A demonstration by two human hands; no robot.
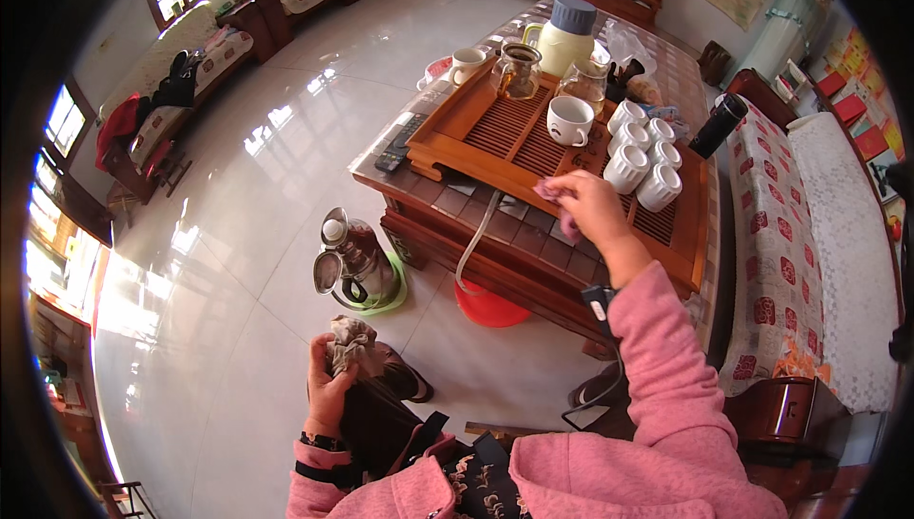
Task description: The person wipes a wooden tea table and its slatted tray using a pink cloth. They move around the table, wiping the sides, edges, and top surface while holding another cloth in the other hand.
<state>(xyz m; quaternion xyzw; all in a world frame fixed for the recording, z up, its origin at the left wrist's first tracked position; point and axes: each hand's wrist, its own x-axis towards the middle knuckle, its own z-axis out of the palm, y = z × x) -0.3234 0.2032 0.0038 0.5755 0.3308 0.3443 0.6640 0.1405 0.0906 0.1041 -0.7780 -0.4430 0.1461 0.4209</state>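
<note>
My left hand [328, 383] grips a crumpled grey-beige cloth [353, 344] low at the left, above my lap. My right hand [589, 208] holds a small pink-purple cloth [569, 225] at the near edge of the wooden tea tray [457, 151]. On the tray stand a white mug with a drawn face [569, 121], a glass teapot [520, 72], a glass pitcher [584, 83] and several white fluted cups [632, 162], which look upside down. Behind them rises a cream thermos jug with a grey lid [566, 37].
A clear hose [475, 240] runs from the tray to a red basin [493, 305] on the floor. Metal kettles [368, 269] stand in a green holder left of the table. Remote controls [393, 155], another mug [468, 64] and a black flask [720, 125] flank the tray. A cushioned bench [764, 255] is at right.
</note>
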